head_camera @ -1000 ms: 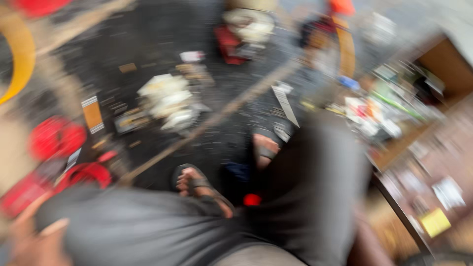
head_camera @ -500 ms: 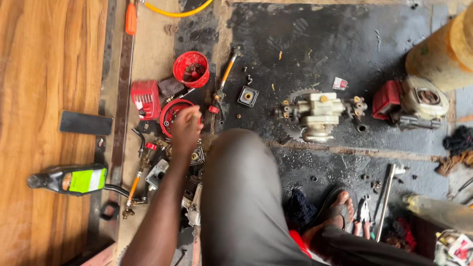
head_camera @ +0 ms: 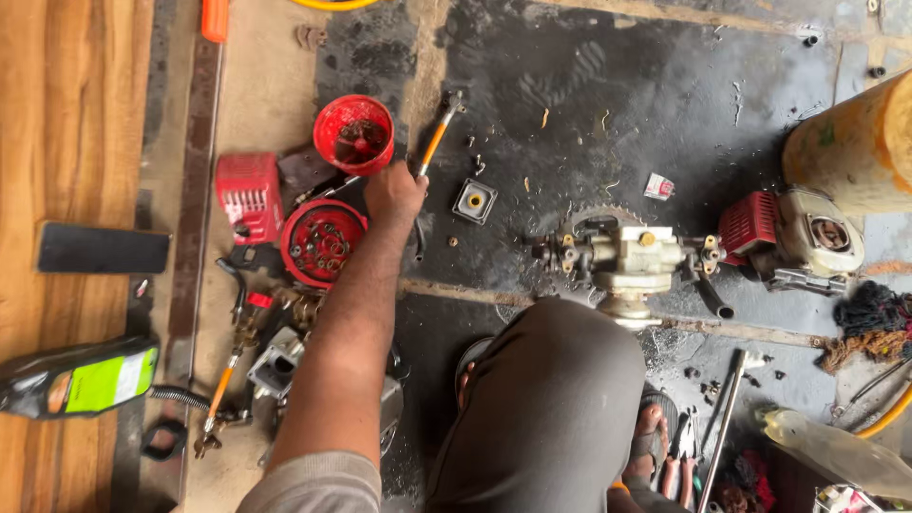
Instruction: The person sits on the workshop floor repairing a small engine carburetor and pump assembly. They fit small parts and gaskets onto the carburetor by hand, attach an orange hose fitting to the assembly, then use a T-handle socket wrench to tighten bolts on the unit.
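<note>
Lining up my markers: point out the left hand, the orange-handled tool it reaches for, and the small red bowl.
left hand point(head_camera: 394, 195), head view, back of the hand.
orange-handled tool point(head_camera: 433, 144), head view, middle of the orange handle.
small red bowl point(head_camera: 328, 119), head view, left rim.

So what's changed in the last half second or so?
The left hand moved off the red round cover toward the orange-handled tool, reaching its near end; a grip isn't clear. Tool, cover, red cup and metal pump body stayed put.
</note>
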